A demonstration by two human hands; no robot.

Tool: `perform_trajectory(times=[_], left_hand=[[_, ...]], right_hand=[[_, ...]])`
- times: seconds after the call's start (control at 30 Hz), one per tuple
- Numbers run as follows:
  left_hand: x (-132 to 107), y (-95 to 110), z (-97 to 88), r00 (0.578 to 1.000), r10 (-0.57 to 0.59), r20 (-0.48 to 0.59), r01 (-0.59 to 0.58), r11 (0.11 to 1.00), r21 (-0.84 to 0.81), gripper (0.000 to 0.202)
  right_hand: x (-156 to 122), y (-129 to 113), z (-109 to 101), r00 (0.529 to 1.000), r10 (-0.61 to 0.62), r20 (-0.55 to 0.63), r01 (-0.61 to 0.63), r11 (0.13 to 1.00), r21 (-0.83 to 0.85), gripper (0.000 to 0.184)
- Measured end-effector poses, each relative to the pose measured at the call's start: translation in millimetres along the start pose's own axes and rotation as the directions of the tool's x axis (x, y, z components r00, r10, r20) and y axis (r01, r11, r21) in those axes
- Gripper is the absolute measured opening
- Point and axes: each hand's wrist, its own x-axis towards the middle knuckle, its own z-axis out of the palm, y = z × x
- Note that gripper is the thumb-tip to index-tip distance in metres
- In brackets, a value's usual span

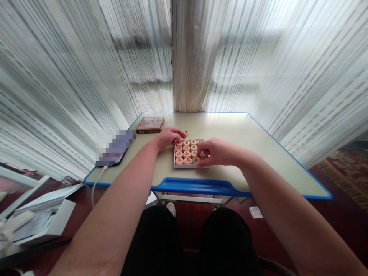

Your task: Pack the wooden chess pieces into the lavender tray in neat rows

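Observation:
A shallow white box (189,166) sits on the desk in front of me, filled with rows of round wooden Chinese chess pieces (186,148) marked in red and black characters. My left hand (171,137) rests at the box's far left corner, fingers stretched out and apart. Just beyond its fingertips a loose chess piece (187,132) lies on the desk. Over the right side of the box, my right hand (218,151) has its thumb and fingers curled around a piece in the near right corner. That hand covers part of the right-hand column.
The pale desk (276,165) has a blue rim and a blue front tray (198,186). A brown flat box (150,125) lies at the back left. On the left edge is a phone (116,149) with a white cable (94,188). Striped curtains (189,57) hang behind.

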Motion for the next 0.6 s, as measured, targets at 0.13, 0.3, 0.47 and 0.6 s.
perform_trajectory(times=[0.13, 0.3, 0.47, 0.6], left_hand=[[-0.7, 1.4, 0.0, 1.0, -0.018, 0.003, 0.018, 1.0, -0.008, 0.022], [-2.4, 3.8, 0.4, 1.0, -0.018, -0.001, 0.018, 1.0, -0.014, 0.021], [-2.5, 3.7, 1.0, 1.0, -0.03, -0.005, 0.03, 1.0, -0.009, 0.021], [-1.2, 2.7, 0.8, 1.0, -0.008, 0.001, 0.008, 1.0, -0.002, 0.022]], right_hand=[[-1.2, -0.9, -2.2, 1.0, -0.003, -0.004, 0.003, 1.0, -0.001, 0.023], [-2.6, -0.8, -4.4, 0.999, 0.011, -0.032, -0.01, 1.0, 0.011, 0.014], [-3.3, 0.7, -3.4, 0.999, -0.019, -0.033, 0.02, 0.999, 0.027, 0.022], [-2.8, 1.9, -3.7, 0.999, -0.031, -0.041, 0.032, 0.999, 0.025, 0.02]])
